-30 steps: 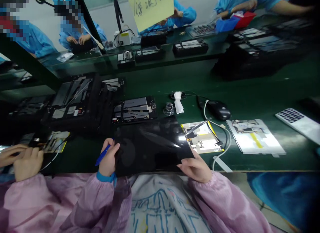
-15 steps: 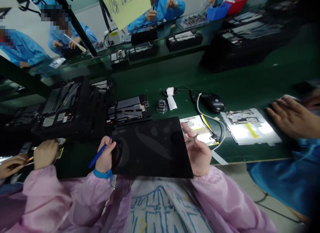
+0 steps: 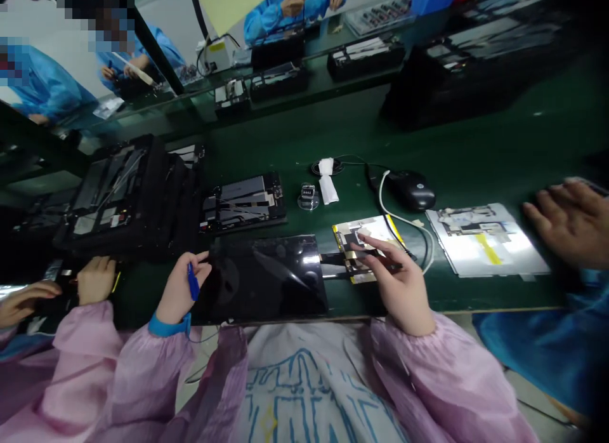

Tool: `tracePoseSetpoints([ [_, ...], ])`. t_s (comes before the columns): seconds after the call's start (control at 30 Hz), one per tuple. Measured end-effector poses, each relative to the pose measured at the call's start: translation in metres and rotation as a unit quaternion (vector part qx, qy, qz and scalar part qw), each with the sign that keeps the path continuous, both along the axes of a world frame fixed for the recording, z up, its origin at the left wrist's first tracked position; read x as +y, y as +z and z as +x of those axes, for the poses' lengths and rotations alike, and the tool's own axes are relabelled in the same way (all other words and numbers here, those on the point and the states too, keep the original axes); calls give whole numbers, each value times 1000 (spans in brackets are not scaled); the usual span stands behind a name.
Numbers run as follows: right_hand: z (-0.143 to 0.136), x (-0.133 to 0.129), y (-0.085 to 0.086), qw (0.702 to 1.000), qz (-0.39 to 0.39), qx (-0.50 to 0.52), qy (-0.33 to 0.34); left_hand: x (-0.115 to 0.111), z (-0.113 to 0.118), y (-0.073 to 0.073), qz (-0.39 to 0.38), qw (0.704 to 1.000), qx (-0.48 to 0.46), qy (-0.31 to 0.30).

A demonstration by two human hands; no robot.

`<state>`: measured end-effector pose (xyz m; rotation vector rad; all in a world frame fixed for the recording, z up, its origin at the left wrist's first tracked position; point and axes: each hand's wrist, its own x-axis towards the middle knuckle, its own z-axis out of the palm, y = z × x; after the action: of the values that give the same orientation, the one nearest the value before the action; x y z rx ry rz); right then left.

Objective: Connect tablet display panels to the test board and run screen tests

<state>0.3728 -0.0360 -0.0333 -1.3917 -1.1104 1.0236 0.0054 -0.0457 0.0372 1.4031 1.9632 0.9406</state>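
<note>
A black tablet screen lies face up near the table's front edge. My left hand is at its left edge, fingers curled around a slim blue pen-like tool. Dark flat cables run from the screen's right side to a white and yellow-edged panel with a gold-coloured connector piece. Over that panel is my right hand, thumb and fingers around a thin dark piece at the connector; its kind is unclear. A blue wrist strap circles my left wrist.
Stacked opened tablets stand left, one more opened tablet behind the screen. A black mouse, a white cable and a silver panel lie right. Neighbours' hands rest at left and right. A shelf crosses the back.
The screen has gone from being held up in both hands to lying on the table. My right hand has let go of it and moved right, over the yellow-edged panel.
</note>
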Motion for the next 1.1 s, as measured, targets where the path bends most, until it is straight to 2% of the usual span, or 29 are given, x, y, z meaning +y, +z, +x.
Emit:
tracePoseSetpoints([
  [0.07, 8, 6, 2, 999, -22, -42, -6, 5, 9, 16, 7, 994, 107, -15],
  [0.13, 13, 11, 3, 999, -28, -24, 6, 13, 34, 31, 35, 982, 178, -57],
  [0.2, 12, 15, 5, 999, -20, 27, 26, 24, 74, 38, 21, 967, 138, -212],
  [0.23, 11, 16, 6, 998, -15, 48, 39, 31, 98, 37, 8, 949, 103, -297],
  [0.27, 8, 18, 7, 997, -10, 62, 51, 38, 123, 33, -13, 924, 71, -375],
  [0.3, 6, 19, 8, 996, -4, 68, 62, 47, 148, 26, -25, 902, 39, -429],
  [0.33, 4, 20, 9, 996, 6, 65, 68, 55, 170, 17, -28, 890, 11, -454],
  [0.4, 4, 22, 9, 997, 38, 27, 64, 72, 204, -4, -51, 883, -30, -466],
  [0.47, 10, 22, 6, 994, 91, -44, 37, 85, 223, -21, -74, 889, -72, -446],
  [0.53, 19, 22, 0, 981, 138, -136, 33, 93, 227, -32, -88, 895, -107, -424],
  [0.6, 28, 21, -9, 955, 161, -229, 97, 98, 223, -35, -87, 900, -101, -416],
  [0.67, 34, 20, -19, 919, 161, -309, 183, 101, 218, -35, -76, 907, -32, -414],
  [0.73, 35, 18, -27, 893, 161, -360, 218, 104, 216, -35, -69, 904, 66, -417],
  [0.83, 33, 17, -33, 882, 165, -396, 197, 108, 217, -33, -85, 880, 147, -443],
  [1.0, 32, 17, -30, 872, 174, -414, 194, 114, 221, -31, -118, 850, 171, -484],
  [1.1, 33, 17, -28, 872, 170, -416, 196, 116, 220, -33, -118, 844, 182, -490],
])
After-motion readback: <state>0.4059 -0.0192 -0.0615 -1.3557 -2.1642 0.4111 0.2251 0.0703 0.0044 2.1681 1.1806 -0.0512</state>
